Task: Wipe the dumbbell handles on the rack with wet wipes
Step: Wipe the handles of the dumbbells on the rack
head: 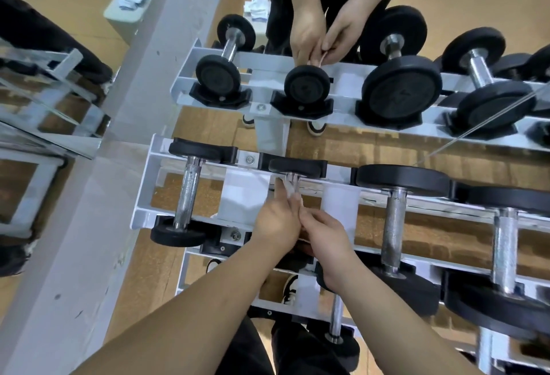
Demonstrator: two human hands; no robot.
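Note:
My left hand (275, 220) holds a white wet wipe (288, 193) against the steel handle (292, 177) of the second small dumbbell on the top tier of the white rack (143, 196). One finger lies along the handle toward the far black head (297, 165). My right hand (324, 240) is right beside it with curled fingers, pinching the near end of the wipe. The hands hide most of the handle and the near head. The mirror ahead shows both hands pinching the wipe over the same dumbbell.
Bare knurled handles lie left (187, 193) and right (393, 226), (504, 249) on the same tier. A lower tier holds another dumbbell (336, 315). The mirror (297, 92) reflects the rack. A white bin (125, 8) with used wipes stands on the floor behind a grey pillar (119, 166).

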